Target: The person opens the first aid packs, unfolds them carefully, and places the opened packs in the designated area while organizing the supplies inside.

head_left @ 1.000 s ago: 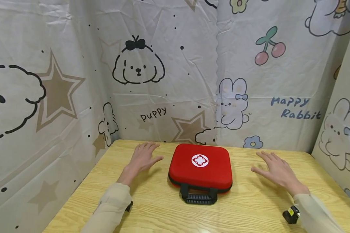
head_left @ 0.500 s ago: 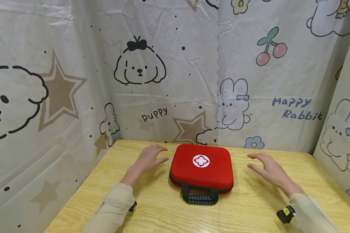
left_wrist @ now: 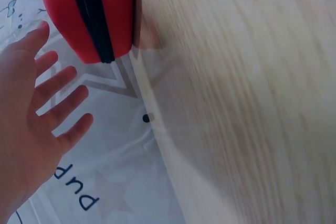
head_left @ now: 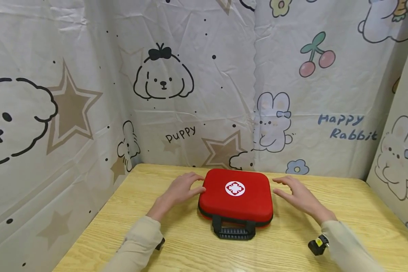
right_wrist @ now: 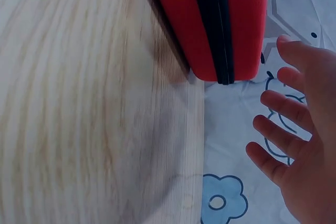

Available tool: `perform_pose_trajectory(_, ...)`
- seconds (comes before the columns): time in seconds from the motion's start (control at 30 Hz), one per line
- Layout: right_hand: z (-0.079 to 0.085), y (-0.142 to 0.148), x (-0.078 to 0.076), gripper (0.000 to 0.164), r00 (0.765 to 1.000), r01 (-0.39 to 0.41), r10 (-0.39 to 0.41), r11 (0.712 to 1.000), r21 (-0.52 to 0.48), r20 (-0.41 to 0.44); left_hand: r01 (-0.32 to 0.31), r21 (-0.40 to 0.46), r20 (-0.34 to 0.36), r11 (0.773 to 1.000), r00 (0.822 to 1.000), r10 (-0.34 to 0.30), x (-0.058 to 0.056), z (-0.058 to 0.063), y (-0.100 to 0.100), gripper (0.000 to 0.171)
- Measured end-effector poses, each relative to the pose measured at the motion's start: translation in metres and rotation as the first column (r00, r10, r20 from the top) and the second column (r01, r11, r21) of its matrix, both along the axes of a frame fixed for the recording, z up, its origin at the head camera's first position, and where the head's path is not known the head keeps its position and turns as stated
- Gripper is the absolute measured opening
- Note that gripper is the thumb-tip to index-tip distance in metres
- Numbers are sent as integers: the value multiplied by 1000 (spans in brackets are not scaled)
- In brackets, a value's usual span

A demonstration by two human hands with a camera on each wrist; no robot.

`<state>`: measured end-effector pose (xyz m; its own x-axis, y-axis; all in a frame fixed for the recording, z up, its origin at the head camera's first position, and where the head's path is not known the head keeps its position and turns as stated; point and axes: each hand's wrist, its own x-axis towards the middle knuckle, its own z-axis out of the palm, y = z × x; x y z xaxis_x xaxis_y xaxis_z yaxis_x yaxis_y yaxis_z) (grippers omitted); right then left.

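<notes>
A red first-aid case [head_left: 236, 202] with a white cross emblem lies flat on the wooden table, its black handle [head_left: 234, 233] towards me. At its left side is my left hand [head_left: 181, 189], thumb and fingers spread, with the fingertips close to the case's edge; from the head view I cannot tell whether they touch. In the left wrist view, a gap shows between the fingers [left_wrist: 63, 106] and the zipped side. My right hand [head_left: 300, 195] hovers just off the right side, fingers loosely extended and holding nothing. The right wrist view shows the zipper [right_wrist: 215, 24] along that side.
Printed cloth [head_left: 204, 94] hangs behind the table and along both sides, close to the table's back edge. Bare wood tabletop [head_left: 275, 249] lies in front of the case. A small black camera [head_left: 318, 244] is strapped at the right wrist.
Both hands have moved inward towards the case, the left hand rightward and the right hand leftward. The case stays in place on the table.
</notes>
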<state>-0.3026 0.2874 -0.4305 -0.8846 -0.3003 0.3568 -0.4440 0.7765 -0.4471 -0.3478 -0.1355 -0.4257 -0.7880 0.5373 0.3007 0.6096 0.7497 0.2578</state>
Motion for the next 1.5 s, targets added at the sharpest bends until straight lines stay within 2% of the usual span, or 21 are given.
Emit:
perform_pose_trajectory(0.23,-2,-13,-6,49,997,-27,29,999,-27,67,9,-53,82,999,997,-5,2,2,11,51)
perform_pose_trajectory(0.33,-5,-17,-6,51,994,-46,48,999,-21,98,0,-49,129,999,992,7,4,1,13,53)
perform_pose_trajectory(0.53,-11,-19,-5,53,994,-33,37,999,-40,107,-27,19,213,999,977,22,4,1,15,53)
perform_pose_trajectory(0.83,-11,-23,2,50,995,-22,31,995,-94,99,-38,129,333,991,943,-7,-5,-4,12,54)
perform_pose_trajectory(1.07,-13,-26,9,45,996,-28,38,991,-127,75,-33,179,354,983,935,-33,-8,-1,15,50)
perform_pose_trajectory(1.37,-8,-32,22,42,996,13,-6,997,-82,85,-113,178,375,977,926,39,-13,0,19,45)
perform_pose_trajectory(1.5,-5,-36,29,42,996,24,-19,998,-54,92,-116,192,370,974,928,37,-14,0,22,42)
